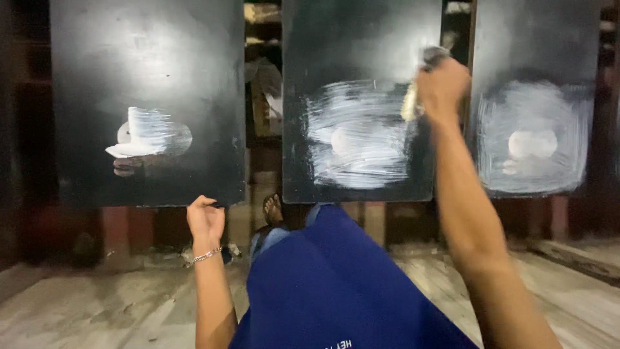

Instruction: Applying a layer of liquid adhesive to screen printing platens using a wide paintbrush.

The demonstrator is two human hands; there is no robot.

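Head view. The right hand [442, 87] is raised at arm's length, its fingers clamped around the pale handle of a blurred paintbrush [420, 84]. The bristle end of the brush sits above the fist, and the handle tip projects below it. The brush lies against the upper right part of the middle black rectangular panel [361, 39], which stands upright directly behind the hand. Just left of the hand, this panel carries a broad patch of horizontal white paint strokes [358, 136].

The left hand [205, 220] is lower and well to the left of the right hand. Its fingers curl together at the lower right corner of the left black rectangular panel [148, 58]; whether they grip the edge cannot be told. A thin metal bracelet [206, 254] circles the wrist. Above and left of this hand, the panel shows a small white paint patch [150, 134].

To the right of the right hand stands a third black panel [536, 39] with a squarish white smear. Blue cloth [336, 284] covers the person's lap between the two forearms.
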